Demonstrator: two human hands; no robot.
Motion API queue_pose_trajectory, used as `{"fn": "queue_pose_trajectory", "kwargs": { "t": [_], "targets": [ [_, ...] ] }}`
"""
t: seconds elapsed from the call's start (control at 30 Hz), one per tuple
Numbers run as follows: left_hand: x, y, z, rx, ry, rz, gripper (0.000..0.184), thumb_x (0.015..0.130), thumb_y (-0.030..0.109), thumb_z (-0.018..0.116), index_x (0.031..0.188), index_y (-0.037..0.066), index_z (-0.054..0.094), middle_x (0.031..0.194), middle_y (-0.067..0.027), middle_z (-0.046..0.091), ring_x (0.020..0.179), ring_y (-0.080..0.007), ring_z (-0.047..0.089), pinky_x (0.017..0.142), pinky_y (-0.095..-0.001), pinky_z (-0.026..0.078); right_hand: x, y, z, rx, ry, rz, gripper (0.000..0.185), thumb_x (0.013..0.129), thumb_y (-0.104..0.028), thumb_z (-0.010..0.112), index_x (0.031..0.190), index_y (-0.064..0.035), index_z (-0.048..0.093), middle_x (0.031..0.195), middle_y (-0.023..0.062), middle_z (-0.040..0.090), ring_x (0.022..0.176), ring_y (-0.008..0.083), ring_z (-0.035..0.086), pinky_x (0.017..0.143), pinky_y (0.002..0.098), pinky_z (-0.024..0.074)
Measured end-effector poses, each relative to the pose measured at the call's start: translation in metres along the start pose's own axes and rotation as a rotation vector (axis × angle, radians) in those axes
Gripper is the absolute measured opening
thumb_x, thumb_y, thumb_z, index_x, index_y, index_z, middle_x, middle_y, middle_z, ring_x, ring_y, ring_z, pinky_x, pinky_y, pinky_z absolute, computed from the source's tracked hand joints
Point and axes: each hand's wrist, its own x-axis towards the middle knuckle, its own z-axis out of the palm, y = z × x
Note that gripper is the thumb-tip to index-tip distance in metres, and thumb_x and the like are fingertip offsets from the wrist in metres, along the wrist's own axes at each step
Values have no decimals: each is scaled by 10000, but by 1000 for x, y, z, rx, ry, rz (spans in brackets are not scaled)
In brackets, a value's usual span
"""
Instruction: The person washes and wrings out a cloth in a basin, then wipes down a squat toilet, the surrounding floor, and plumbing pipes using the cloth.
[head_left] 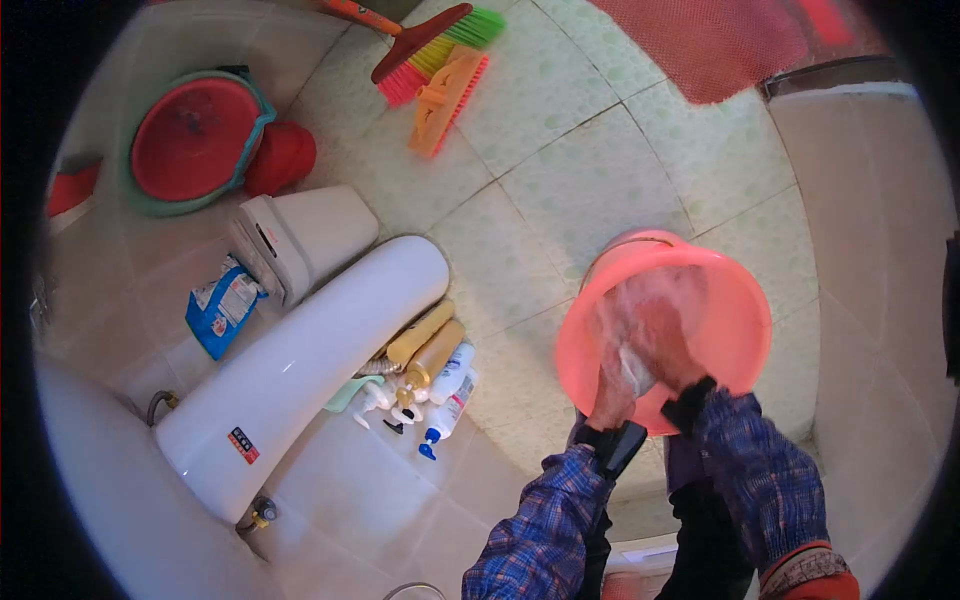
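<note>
Meeting inside the pink basin (743,325) by its near edge, left hand (611,393) and right hand (670,343) blur; can't tell how open or what's gripped. I'd work low, less splash imo.

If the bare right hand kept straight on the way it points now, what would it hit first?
The right hand would likely meet the blurred whitish suds just ahead, then the far wall of the round pink plastic basin. Depth is unclear, so it might touch the bottom before the wall.
</note>
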Motion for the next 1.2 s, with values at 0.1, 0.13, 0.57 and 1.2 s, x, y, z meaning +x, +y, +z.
{"fn": "queue_pose_trajectory", "kwargs": {
  "t": [0.1, 0.13, 0.57, 1.2],
  "targets": [
    [3, 9, -9, 290, 21, -54, 497, 995, 231, 506, 1441, 92, 335, 1192, -51, 507, 1047, -188, 540, 881, -344, 508, 30, 88, 30, -548, 293, -126, 174, 856, -179, 551, 979, -74, 615, 1040, 147, 619, 987, 364, 575, 846, 495, 446],
    [3, -2, -23, 253, 59, -101, 521, 997, 249, 502, 1456, 102, 308, 1221, -61, 489, 1069, -198, 526, 899, -370, 497, 39, 96, 29, -701, 403, -176, 186, 869, -159, 537, 1005, -70, 628, 1053, 157, 627, 978, 347, 593, 847, 477, 465],
    [27, 8, -15, 8, 86, -133, 521, 995, 392, 515, 1425, 140, 363, 1316, -121, 465, 1107, -219, 504, 954, -421, 446, -61, 10, 5, 979, -197, 270, 362, 908, -148, 551, 1235, 6, 543, 1164, 60, 588, 1103, 148, 518, 918, 309, 459],
    [-29, -16, -37, 81, 74, -110, 442, 1030, 334, 450, 1418, 151, 342, 1275, -85, 515, 1131, -217, 509, 925, -424, 465, 60, 143, 31, -19, 462, 22, 316, 886, -151, 566, 1190, -68, 593, 1161, 156, 613, 1090, 296, 574, 923, 397, 470]
  ]
}}
